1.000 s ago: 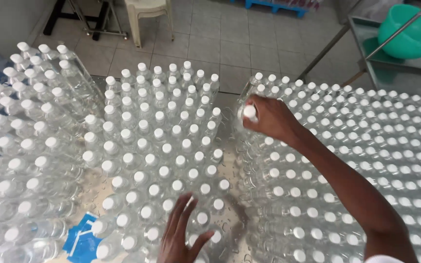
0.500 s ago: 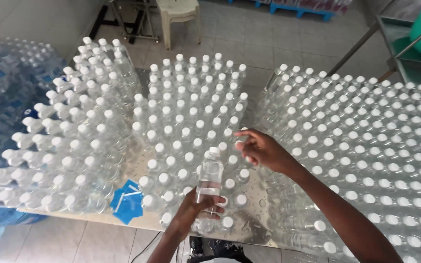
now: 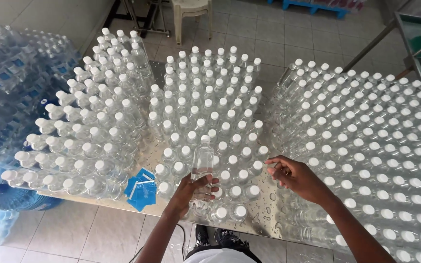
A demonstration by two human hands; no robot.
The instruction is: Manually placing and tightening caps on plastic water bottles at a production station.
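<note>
Left hand: the left hand (image 3: 194, 187) is wrapped around the lower body of a clear capped bottle (image 3: 202, 168), lifting it upright above its neighbours, low in the middle of the frame.
Right hand: the right hand (image 3: 296, 178) hovers just right of that bottle, fingers loosely curled and grasping nothing, over a wet bare patch of the metal table (image 3: 264, 207).
Held bottle: white cap on, no label visible on its body (the contents look clear, though the fill level is hard to judge).
Middle group: a block of capped bottles (image 3: 210, 102) stands upright in the centre of the frame.
Right group: a much larger field of capped bottles (image 3: 376, 136) fills the right side.
Left group: another cluster (image 3: 88, 141) leans in rows at the left, beside shrink-wrapped packs (image 3: 6, 87) at the far left.
Labels: a small stack of blue labels (image 3: 141, 189) lies at the table's near edge, lower left of centre.
Progress: judging by the bare bottles everywhere, only one is in hand and nearly all remain untouched.
</note>
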